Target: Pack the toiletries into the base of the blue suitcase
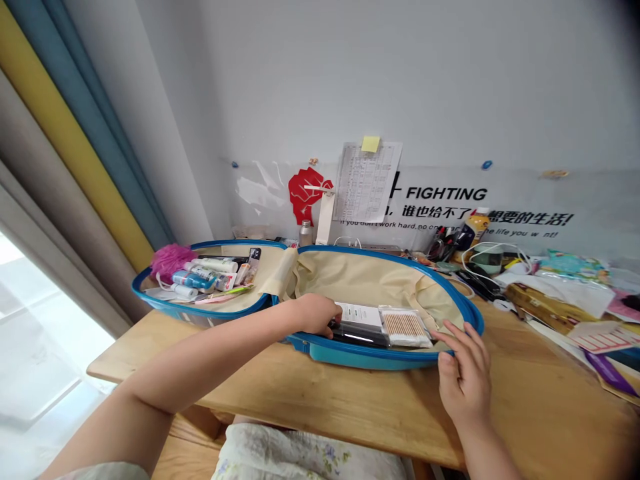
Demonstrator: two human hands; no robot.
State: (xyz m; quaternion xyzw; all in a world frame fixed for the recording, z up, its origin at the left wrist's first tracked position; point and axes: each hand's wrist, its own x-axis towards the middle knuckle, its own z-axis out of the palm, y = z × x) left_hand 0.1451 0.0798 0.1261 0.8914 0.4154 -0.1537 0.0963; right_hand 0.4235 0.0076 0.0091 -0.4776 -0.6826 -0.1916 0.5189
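The left hand (315,315) sits curled over the end of a flat black case (357,335), its grip narrow, though the hand hides whether the fingers actually close on it. The case lies in the lower shell of an open blue hard-shell suitcase (380,357), which rests flat on a wooden worktop (350,407). A white packet (356,315) lies against the case, and a clear pack of cotton swabs (405,328) lies just beside it. The right hand (465,373) is spread wide, its fingertips (444,358) touching the suitcase's blue rim near the swabs. The other shell holds a pink shower puff (173,261) and a row of toiletry tubes (210,272). Beyond the suitcase stand a small aluminium bottle (305,233) and a printed sheet (367,181) with a yellow sticky note (371,144), fixed to the wall. White cables (493,261) and loose papers (560,297) lie across the worktop's right side.
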